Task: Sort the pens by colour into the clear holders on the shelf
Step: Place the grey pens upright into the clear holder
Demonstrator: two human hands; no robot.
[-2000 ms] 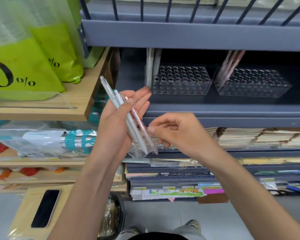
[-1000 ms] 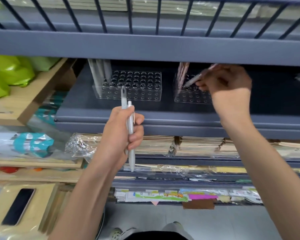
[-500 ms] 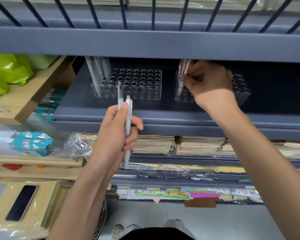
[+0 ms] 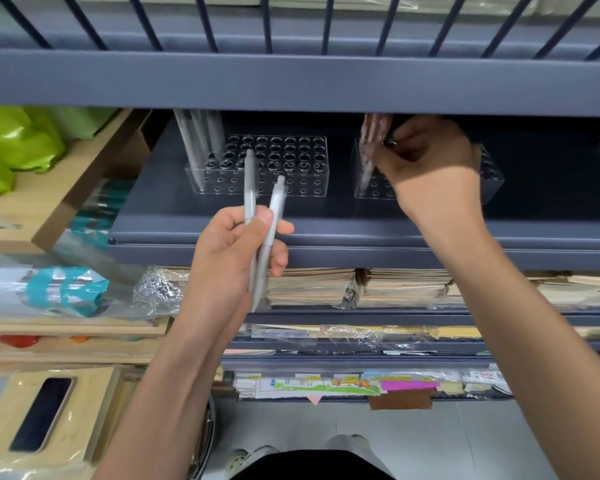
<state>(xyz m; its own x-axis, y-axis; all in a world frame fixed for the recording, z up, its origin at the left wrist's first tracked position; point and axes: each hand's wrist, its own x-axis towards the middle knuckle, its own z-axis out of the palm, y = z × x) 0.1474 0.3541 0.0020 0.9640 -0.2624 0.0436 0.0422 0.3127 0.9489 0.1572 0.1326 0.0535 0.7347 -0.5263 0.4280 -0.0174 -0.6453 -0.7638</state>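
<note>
Head cam, left to right: green bags (image 4: 18,147) far left, and a phone (image 4: 40,414) lying on a wooden box (image 4: 97,393) near the bottom left. On the grey shelf (image 4: 326,220), the left clear holder (image 4: 309,181) has a few grey pens (image 4: 201,140) standing at its left end. The left hand (image 4: 229,258) sits just in front of that shelf, fingers (image 4: 279,258) wrapped round 2 pale grey pens (image 4: 250,188), ends pointing up. The right clear holder (image 4: 490,181) has pink pens (image 4: 369,143) standing at its left end. The right hand (image 4: 430,168) is on them, fingers curled, pinching the pink pens.
</note>
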